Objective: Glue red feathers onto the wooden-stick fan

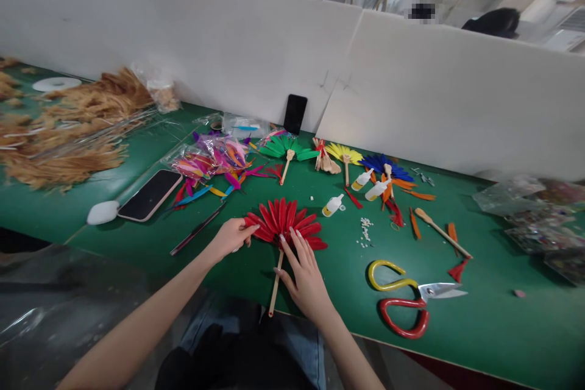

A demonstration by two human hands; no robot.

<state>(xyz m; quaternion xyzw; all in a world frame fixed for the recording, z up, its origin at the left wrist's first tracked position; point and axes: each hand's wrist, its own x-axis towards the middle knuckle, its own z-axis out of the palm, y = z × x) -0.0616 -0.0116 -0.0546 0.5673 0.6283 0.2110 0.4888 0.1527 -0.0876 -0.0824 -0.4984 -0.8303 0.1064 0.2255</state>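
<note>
A red feather fan (289, 214) with a pale wooden handle (275, 286) lies on the green table in front of me, its feathers spread away from me. At its left edge my left hand (234, 236) is closed, with thumb and index finger on the outermost red feather. My right hand (301, 268) lies flat over the fan's base, fingers stretched out on the feathers and thumb beside the handle. The fingers hide the fan's centre. Beyond it lie a green feather fan (289, 147), a yellow feather fan (345, 153) and a blue feather fan (382, 164).
Scissors (411, 298) with yellow and red handles lie at right, near a wooden stick (443, 233). Glue bottles (333, 205) and white beads (364, 231) sit behind my right hand. A phone (150, 195), bagged coloured feathers (210, 161) and brown fibres (86, 122) are at left.
</note>
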